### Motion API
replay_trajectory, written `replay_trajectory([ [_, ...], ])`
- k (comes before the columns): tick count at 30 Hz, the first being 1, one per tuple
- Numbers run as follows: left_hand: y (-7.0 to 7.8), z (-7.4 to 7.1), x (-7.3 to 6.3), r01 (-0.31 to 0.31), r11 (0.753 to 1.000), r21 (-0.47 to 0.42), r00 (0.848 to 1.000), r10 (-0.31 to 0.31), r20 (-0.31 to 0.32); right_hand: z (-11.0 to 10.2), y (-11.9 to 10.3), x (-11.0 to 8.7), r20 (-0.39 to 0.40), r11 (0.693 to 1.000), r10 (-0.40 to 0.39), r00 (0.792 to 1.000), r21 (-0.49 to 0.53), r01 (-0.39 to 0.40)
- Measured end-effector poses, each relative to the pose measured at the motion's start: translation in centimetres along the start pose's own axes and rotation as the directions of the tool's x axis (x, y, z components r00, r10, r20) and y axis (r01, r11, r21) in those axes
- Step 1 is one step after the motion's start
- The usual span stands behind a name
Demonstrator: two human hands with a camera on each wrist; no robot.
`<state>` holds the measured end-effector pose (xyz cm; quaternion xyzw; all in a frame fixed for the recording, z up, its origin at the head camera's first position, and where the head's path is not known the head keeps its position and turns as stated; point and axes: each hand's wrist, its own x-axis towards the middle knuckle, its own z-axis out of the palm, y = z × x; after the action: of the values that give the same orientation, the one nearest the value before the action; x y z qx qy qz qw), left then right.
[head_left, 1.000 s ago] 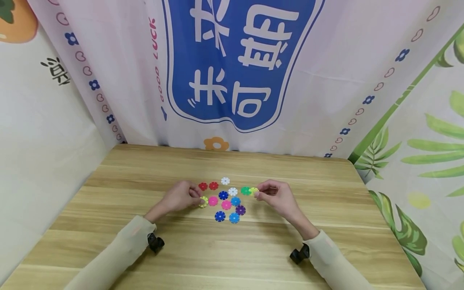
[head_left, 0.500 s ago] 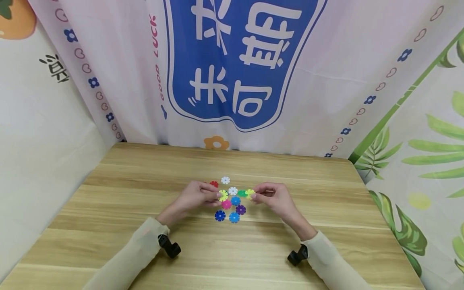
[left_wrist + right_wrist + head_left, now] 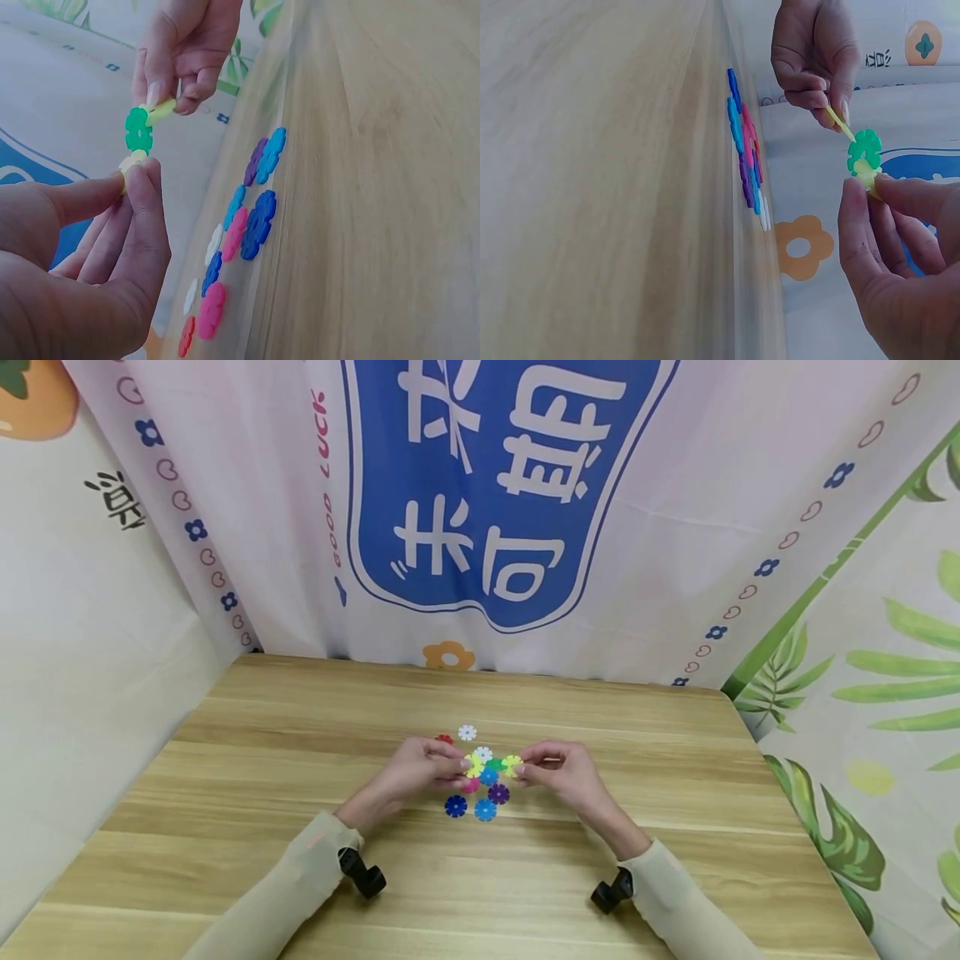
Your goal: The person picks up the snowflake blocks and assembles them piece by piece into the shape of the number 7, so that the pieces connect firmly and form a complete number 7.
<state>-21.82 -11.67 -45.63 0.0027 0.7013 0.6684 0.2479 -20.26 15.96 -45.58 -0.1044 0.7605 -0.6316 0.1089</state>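
My left hand (image 3: 420, 772) pinches a yellow notched plastic disc (image 3: 473, 767) between thumb and fingers. Opposite it, my right hand (image 3: 562, 774) pinches another yellow disc (image 3: 866, 174), which is slotted into a green disc (image 3: 139, 131) at an angle. Both hands are raised over the table and the green piece sits between them. In both wrist views the edge of the left yellow disc (image 3: 838, 122) meets the green disc's rim. Below lie loose discs: pink (image 3: 471, 786), purple (image 3: 498, 793), dark blue (image 3: 455, 806) and light blue (image 3: 485, 810).
A white disc (image 3: 467, 732) and a partly hidden red disc (image 3: 444, 739) lie farther back on the wooden table (image 3: 637, 877). The left hand covers part of the group in the head view. A printed curtain (image 3: 300, 527) hangs behind the table's back edge.
My left hand has lifted its yellow disc and carried it right to the green disc. The right hand has shifted slightly left with the joined green and yellow pieces.
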Motion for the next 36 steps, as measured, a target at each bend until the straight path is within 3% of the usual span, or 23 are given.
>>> replay_trajectory([
  [10,0.0,1.0,0.0,-0.026,1.0,0.001,0.999,0.026,-0.02,0.2,0.0,0.0,0.01,0.999,0.018,1.0,0.032,-0.018],
  [15,0.0,1.5,-0.2,-0.119,0.988,0.102,0.992,0.123,-0.037,0.3,0.1,0.0,-0.009,0.999,0.034,0.999,0.017,-0.034],
  [18,0.1,1.8,-0.5,-0.183,0.965,0.187,0.979,0.197,-0.059,0.4,0.1,-0.1,-0.016,0.999,0.037,0.999,0.007,-0.037],
  [23,0.3,2.1,-0.8,-0.233,0.929,0.289,0.959,0.269,-0.093,0.7,-0.1,-0.4,-0.023,0.999,0.034,0.999,-0.006,-0.034],
  [36,0.8,2.0,-1.1,-0.248,0.906,0.343,0.949,0.298,-0.1,1.5,-0.1,-0.4,-0.076,0.999,0.026,0.997,-0.036,-0.029],
])
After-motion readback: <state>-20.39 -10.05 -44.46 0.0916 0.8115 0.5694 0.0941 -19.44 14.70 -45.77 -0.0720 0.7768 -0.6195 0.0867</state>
